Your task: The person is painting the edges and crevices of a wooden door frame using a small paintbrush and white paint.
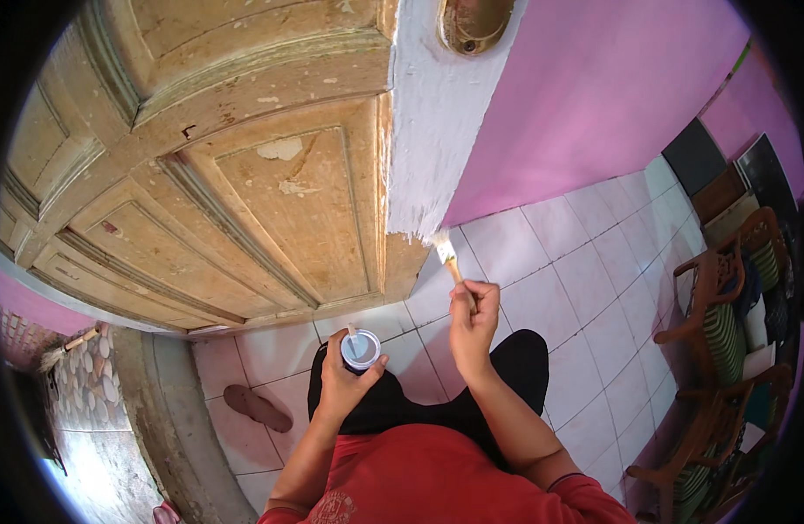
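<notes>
Firstly, one wooden door [279, 201], panelled, brown and flaking; its edge strip [437, 131] bears a white coat ending in a ragged lower fringe. Floor [559, 262], pale square tiles, below the door. Wall [585, 96], pink, right of the door. Chairs [699, 323], carved wood with striped cushions, well apart from the door, to its right. Sandal [258, 409], brown, single, on the tiles near the door's bottom edge. Hands, two, both in front of the door: left hand [342, 384] curled round a small open can [363, 366] of pale paint, thin strip [353, 334] standing inside; right hand [473, 319] closed in a pinch on the handle of a paintbrush [449, 258], white bristles at the door's coated fringe.
</notes>
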A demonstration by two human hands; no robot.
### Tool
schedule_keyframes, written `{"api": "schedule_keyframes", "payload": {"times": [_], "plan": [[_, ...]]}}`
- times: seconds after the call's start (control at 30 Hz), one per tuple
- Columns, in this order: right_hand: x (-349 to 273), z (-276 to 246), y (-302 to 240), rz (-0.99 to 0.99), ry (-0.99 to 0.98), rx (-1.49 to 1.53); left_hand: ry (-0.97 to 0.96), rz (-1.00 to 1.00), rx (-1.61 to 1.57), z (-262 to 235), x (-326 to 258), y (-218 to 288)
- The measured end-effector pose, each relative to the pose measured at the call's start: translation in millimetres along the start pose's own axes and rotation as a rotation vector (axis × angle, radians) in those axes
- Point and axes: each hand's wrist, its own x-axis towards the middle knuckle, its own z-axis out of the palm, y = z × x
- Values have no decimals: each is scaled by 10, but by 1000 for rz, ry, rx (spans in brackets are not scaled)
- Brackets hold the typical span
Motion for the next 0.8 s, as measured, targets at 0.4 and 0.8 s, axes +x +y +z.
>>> {"api": "schedule_keyframes", "payload": {"times": [0.4,0.8], "plan": [[-230,8,72,100,-59,-76,-9,2,13,-43,7,75],[-318,6,-81,128,-112,-50,7,7,19,-77,-33,96]]}}
